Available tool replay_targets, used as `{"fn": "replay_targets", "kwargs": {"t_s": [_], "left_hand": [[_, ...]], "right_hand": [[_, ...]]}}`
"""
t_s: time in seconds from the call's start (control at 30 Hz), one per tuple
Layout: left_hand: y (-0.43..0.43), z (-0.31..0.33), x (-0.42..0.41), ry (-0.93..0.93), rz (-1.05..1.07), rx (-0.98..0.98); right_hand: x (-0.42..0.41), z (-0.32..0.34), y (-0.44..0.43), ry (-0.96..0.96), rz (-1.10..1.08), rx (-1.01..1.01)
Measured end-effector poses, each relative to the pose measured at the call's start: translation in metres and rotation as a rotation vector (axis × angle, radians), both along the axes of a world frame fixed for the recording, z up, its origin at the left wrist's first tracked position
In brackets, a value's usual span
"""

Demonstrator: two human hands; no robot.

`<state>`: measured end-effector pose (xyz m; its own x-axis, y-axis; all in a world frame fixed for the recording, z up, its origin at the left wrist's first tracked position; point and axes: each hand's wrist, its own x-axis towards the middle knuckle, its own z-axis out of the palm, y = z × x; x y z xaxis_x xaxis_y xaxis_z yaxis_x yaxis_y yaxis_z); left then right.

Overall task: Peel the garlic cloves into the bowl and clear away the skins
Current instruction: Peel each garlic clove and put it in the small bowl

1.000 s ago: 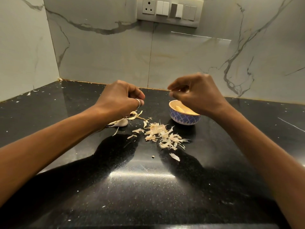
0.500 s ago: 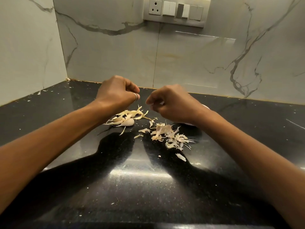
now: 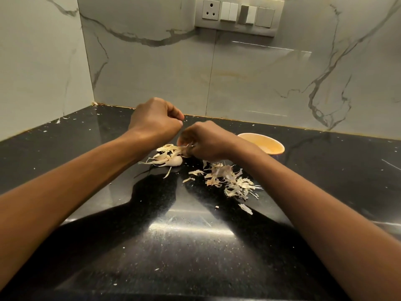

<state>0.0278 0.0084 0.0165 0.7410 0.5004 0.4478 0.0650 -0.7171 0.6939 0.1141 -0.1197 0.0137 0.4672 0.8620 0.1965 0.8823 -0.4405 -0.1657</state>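
Note:
My right hand [image 3: 208, 142] reaches down at the left heap of garlic [image 3: 167, 157], its fingertips pinching a papery, skin-covered garlic clove [image 3: 183, 149] that is mostly hidden under the fingers. One pale unpeeled clove [image 3: 176, 161] lies on the counter just below. Above and behind the heap, my left hand [image 3: 155, 123] hovers as a curled fist with nothing visible in it. The small bowl [image 3: 273, 142], yellow inside, stands behind my right wrist and is partly covered by it. Loose skins [image 3: 230, 181] lie scattered under my right forearm.
The black polished counter [image 3: 195, 246] carries small skin flecks, including one flake [image 3: 245, 208] nearer to me. Marble walls meet in a corner at the back left. A switch panel [image 3: 238, 15] is on the back wall.
My right hand moved left from over the bowl and down onto the garlic heap. The bowl shows again behind the wrist. My left hand lifted slightly and stayed curled.

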Motion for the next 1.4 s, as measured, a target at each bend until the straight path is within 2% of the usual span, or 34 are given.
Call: {"fn": "replay_targets", "kwargs": {"t_s": [0.3,0.53,0.63,0.77,0.87,1.1,1.4], "left_hand": [[-0.001,-0.002,0.0,0.016,-0.006,0.042],[0.005,-0.002,-0.002,0.193,0.017,0.174],[0.005,-0.001,-0.002,0.21,0.024,0.177],[0.004,0.0,-0.002,0.188,0.047,0.195],[0.005,-0.002,-0.001,0.188,0.058,0.208],[0.006,-0.002,0.001,0.203,0.075,0.208],[0.007,-0.003,0.002,0.214,0.059,0.205]], "right_hand": [[-0.001,-0.006,-0.003,-0.037,-0.006,0.11],[0.007,-0.007,-0.006,-0.047,-0.005,0.149],[0.008,-0.011,-0.004,-0.055,-0.016,0.209],[0.003,-0.01,-0.002,0.018,0.012,0.278],[0.004,-0.01,-0.002,0.047,-0.016,0.28],[0.003,-0.019,0.005,0.005,-0.004,0.133],[0.001,-0.016,0.007,0.023,-0.007,0.151]]}}
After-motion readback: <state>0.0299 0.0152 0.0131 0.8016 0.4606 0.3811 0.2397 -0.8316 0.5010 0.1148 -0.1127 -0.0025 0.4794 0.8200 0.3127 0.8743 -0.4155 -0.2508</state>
